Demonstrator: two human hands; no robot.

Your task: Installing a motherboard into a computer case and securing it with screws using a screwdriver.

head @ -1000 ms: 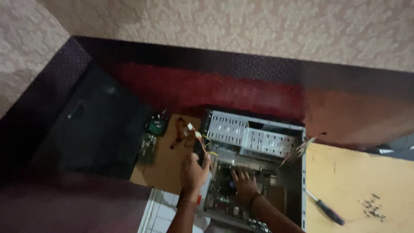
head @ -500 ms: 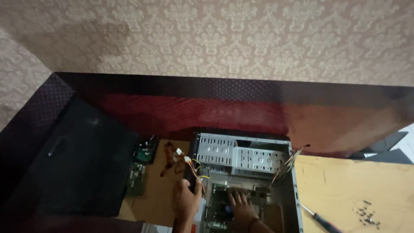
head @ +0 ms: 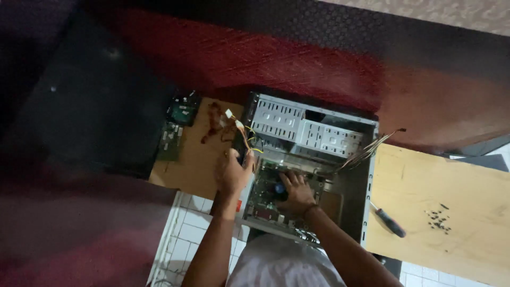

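Observation:
An open desktop computer case [head: 366, 175] lies on its side on the floor, its green motherboard [head: 265, 194] exposed. My left hand [head: 232, 172] grips the case's left wall, close to a bundle of yellow and red power cables [head: 241, 130]. Inside the case, my right hand [head: 295, 192] rests on the motherboard, fingers bent around a small blue part [head: 279, 188]. A metal drive cage [head: 300, 127] fills the far end of the case.
A brown cardboard sheet [head: 194, 159] left of the case holds a hard drive [head: 182, 110] and a circuit card [head: 170, 141]. A black panel [head: 85, 95] lies further left. On the wooden board [head: 451, 175] at right are a screwdriver [head: 389, 220] and several screws [head: 438, 218].
The view has tilted back down and drawn closer, so the wallpapered wall has mostly left the frame. Both hands stay at the case, left on its wall, right on the motherboard.

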